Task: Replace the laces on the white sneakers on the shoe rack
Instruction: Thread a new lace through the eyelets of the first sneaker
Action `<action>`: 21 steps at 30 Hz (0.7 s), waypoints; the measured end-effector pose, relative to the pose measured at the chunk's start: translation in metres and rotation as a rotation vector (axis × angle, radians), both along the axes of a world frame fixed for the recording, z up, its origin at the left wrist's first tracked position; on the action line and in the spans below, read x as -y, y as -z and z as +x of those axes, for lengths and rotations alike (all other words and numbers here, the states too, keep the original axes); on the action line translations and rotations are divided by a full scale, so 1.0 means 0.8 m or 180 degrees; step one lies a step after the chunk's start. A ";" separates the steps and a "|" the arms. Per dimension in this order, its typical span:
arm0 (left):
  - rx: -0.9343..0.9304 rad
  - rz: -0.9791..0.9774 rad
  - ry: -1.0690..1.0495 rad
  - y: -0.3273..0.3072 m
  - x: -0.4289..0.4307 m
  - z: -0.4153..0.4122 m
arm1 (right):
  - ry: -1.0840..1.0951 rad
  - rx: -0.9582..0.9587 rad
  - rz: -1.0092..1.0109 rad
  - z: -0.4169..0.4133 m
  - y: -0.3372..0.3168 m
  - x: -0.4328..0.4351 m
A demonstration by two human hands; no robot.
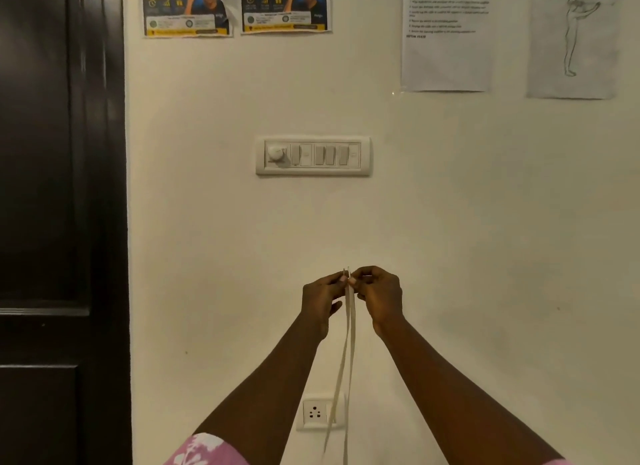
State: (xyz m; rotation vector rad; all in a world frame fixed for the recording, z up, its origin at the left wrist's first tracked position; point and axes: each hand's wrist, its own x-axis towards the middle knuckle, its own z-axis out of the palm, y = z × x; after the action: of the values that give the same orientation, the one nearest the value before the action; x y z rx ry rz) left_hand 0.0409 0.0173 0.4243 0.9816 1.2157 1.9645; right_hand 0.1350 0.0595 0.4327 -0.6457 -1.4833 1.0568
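Both hands meet at chest height, the left hand [322, 300] and right hand [377, 296] pinching the two tips of a white shoelace [349, 343] together; its strands hang between the forearms. Judging by this, the ends are being evened. Sneakers and rack are out of view, so threading comes next.

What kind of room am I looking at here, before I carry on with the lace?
Probably a home or hostel room, seen close to a wall. A dark door stands at left, a switch panel and wall socket are mounted on the cream wall, and posters are stuck above. No shoe rack shows.
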 end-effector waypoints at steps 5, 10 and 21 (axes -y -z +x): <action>0.0017 0.0035 0.0138 0.016 -0.010 -0.007 | -0.0096 -0.0037 -0.0081 -0.005 0.014 -0.008; 0.0131 0.0143 0.0283 0.036 -0.017 -0.017 | -0.0193 0.0016 -0.0257 -0.010 0.032 -0.020; -0.0420 -0.0339 0.0027 0.069 -0.036 -0.027 | -0.0496 0.0170 -0.0464 -0.010 0.094 -0.041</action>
State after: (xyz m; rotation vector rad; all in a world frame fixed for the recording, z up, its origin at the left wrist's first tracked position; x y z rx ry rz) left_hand 0.0191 0.0465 0.3694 1.0735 1.3714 1.8322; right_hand 0.1273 0.0927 0.3574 -0.6732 -1.5318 1.2857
